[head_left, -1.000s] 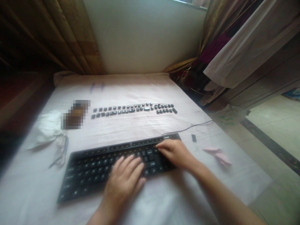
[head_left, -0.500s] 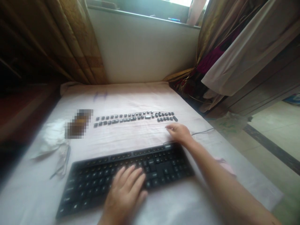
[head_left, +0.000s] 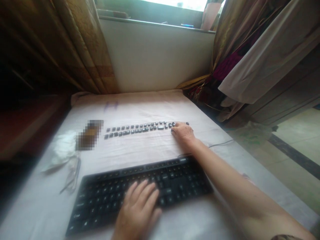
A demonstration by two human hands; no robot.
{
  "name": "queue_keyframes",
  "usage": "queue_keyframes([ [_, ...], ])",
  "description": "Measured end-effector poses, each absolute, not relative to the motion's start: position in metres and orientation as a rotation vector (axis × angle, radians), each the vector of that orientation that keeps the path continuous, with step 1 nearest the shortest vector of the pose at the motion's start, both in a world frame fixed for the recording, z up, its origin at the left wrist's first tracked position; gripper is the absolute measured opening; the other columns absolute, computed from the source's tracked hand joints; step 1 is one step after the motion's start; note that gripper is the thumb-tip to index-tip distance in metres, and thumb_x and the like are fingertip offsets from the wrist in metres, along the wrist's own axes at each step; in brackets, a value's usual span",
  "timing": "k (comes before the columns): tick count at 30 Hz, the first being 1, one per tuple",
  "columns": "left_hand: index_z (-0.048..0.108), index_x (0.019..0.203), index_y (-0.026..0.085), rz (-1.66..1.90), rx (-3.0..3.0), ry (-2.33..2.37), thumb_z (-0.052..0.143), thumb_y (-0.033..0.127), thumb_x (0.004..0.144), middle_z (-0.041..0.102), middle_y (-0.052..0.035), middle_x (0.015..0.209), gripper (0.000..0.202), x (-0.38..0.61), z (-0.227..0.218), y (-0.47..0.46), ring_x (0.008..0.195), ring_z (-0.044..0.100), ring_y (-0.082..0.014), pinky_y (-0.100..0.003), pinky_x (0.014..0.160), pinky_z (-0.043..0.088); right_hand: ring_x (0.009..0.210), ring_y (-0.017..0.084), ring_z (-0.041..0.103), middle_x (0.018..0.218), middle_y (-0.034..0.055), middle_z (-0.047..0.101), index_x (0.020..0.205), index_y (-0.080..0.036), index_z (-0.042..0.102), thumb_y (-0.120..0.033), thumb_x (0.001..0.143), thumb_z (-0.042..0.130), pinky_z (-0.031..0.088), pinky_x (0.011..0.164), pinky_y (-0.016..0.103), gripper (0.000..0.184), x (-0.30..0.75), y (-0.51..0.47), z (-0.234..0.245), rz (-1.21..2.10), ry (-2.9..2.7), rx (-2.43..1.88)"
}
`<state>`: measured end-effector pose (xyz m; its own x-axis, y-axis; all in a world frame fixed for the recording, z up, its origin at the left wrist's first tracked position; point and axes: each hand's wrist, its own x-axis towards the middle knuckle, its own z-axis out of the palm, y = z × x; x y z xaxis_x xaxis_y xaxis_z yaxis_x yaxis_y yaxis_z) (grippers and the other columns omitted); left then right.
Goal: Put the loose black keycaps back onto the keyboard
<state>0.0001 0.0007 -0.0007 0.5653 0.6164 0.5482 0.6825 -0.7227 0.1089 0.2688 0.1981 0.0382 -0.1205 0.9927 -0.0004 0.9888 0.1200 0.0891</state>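
A black computer keyboard [head_left: 100, 196] lies slightly angled on the white cloth. My left hand [head_left: 138, 206] rests flat on its middle, fingers stretched out over the keys. Beyond the keyboard, loose black keycaps [head_left: 132, 131] are laid out in rows. My right hand [head_left: 183, 133] is at the right end of those rows, its fingers drawn together in a pinch. A dark keycap [head_left: 172, 129] shows at its fingertips. The hand covers several keycaps there, and blur softens the grip.
A crumpled white cloth or bag [head_left: 63, 146] and a pixelated brown object [head_left: 90, 135] lie at the left. Nearer is a clear packet with a thin dark tool [head_left: 71, 180]. A cable [head_left: 221, 143] runs toward the right edge. Curtains [head_left: 97, 60] hang beyond.
My right hand has moved away from the keyboard's top edge onto the right end of the keycap rows. My left hand stays on the keyboard. The whole view has shifted slightly.
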Motion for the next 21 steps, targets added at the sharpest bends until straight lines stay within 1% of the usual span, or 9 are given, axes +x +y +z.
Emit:
queue_keyframes([
  [4, 0.067, 0.117, 0.022, -0.879, -2.675, -1.103, 0.057, 0.03, 0.093, 0.071, -0.0024, 0.119, 0.027, -0.001, -0.001, 0.002, 0.117, 0.061, -0.0203, -0.036, 0.116, 0.031, 0.11, 0.029, 0.057, 0.117, 0.0157, 0.066, 0.1, -0.018, 0.075, -0.022, 0.093, 0.049, 0.046, 0.084, 0.032, 0.028, 0.264, 0.197, 0.041, 0.094, 2.305, 2.009],
  [8, 0.067, 0.117, 0.022, -0.891, -2.669, -1.085, 0.057, 0.03, 0.093, 0.071, -0.0032, 0.118, 0.028, -0.001, -0.002, 0.003, 0.116, 0.061, -0.0204, -0.037, 0.114, 0.034, 0.109, 0.029, 0.058, 0.114, 0.0154, 0.067, 0.097, -0.018, 0.075, -0.019, 0.092, 0.051, 0.047, 0.083, 0.032, 0.025, 0.261, 0.198, 0.044, 0.077, 2.321, 2.031],
  [11, 0.068, 0.116, 0.021, -0.888, -2.661, -1.083, 0.054, 0.03, 0.095, 0.071, -0.0029, 0.119, 0.027, -0.001, -0.002, 0.002, 0.117, 0.061, -0.0204, -0.037, 0.115, 0.032, 0.109, 0.027, 0.059, 0.117, 0.0134, 0.067, 0.105, -0.019, 0.074, -0.023, 0.095, 0.049, 0.047, 0.083, 0.031, 0.026, 0.263, 0.186, 0.049, 0.063, 2.353, 2.091],
  [13, 0.068, 0.116, 0.021, -0.885, -2.665, -1.09, 0.053, 0.031, 0.095, 0.07, -0.0028, 0.12, 0.027, -0.001, -0.002, 0.002, 0.118, 0.06, -0.0205, -0.037, 0.116, 0.03, 0.107, 0.023, 0.062, 0.119, 0.0102, 0.067, 0.113, -0.022, 0.071, -0.028, 0.097, 0.049, 0.048, 0.083, 0.029, 0.028, 0.266, 0.166, 0.052, 0.026, 2.386, 2.122],
  [15, 0.068, 0.116, 0.021, -0.887, -2.673, -1.095, 0.054, 0.031, 0.095, 0.07, -0.003, 0.121, 0.027, -0.001, -0.002, 0.002, 0.118, 0.06, -0.0206, -0.037, 0.116, 0.031, 0.1, 0.018, 0.065, 0.113, 0.0057, 0.07, 0.114, -0.024, 0.07, -0.028, 0.096, 0.052, 0.05, 0.083, 0.027, 0.025, 0.27, 0.137, 0.053, -0.077, 2.455, 2.101],
  [17, 0.067, 0.117, 0.021, -0.892, -2.683, -1.104, 0.056, 0.031, 0.094, 0.07, -0.0033, 0.12, 0.028, -0.001, -0.001, 0.002, 0.117, 0.06, -0.0207, -0.037, 0.114, 0.034, 0.09, 0.017, 0.068, 0.104, 0.0047, 0.073, 0.108, -0.023, 0.072, -0.025, 0.093, 0.057, 0.052, 0.08, 0.027, 0.021, 0.274, 0.104, 0.052, -0.386, 2.634, 2.089],
  [19, 0.067, 0.118, 0.022, -0.901, -2.688, -1.123, 0.057, 0.03, 0.093, 0.07, -0.0034, 0.12, 0.028, 0.0, -0.001, 0.002, 0.117, 0.061, -0.021, -0.038, 0.113, 0.035, 0.09, 0.017, 0.069, 0.1, 0.0043, 0.073, 0.104, -0.023, 0.073, -0.022, 0.091, 0.058, 0.053, 0.081, 0.029, 0.02, 0.276, 0.074, 0.048, -0.528, 2.766, 2.009],
  [21, 0.067, 0.118, 0.022, -0.906, -2.693, -1.13, 0.057, 0.03, 0.093, 0.071, -0.0036, 0.119, 0.028, 0.001, 0.0, 0.002, 0.116, 0.061, -0.0213, -0.039, 0.113, 0.036, 0.092, 0.018, 0.069, 0.101, 0.0051, 0.073, 0.104, -0.023, 0.073, -0.02, 0.09, 0.058, 0.054, 0.082, 0.03, 0.02, 0.275, 0.053, 0.04, -0.563, 2.839, 1.941],
])
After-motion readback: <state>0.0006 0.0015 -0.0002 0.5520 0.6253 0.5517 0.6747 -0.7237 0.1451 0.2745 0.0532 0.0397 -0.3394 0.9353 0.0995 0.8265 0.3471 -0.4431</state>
